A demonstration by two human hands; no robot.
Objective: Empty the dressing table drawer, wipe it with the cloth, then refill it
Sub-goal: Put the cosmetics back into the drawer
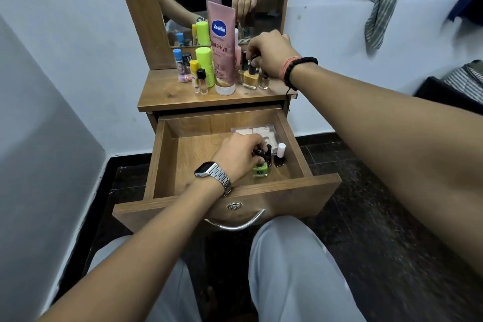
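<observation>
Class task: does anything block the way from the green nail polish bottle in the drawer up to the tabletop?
Nothing visible does. The left hand grips the green nail polish bottle in the open drawer, and the front strip of the tabletop above is bare.

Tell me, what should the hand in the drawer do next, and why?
Probably lift the green nail polish bottle out and stand it on the tabletop. The left hand already grips its cap, and the drawer still holds a white-capped bottle and a clear compact, so emptying isn't finished. The right hand is busy holding the yellow bottle up there.
</observation>
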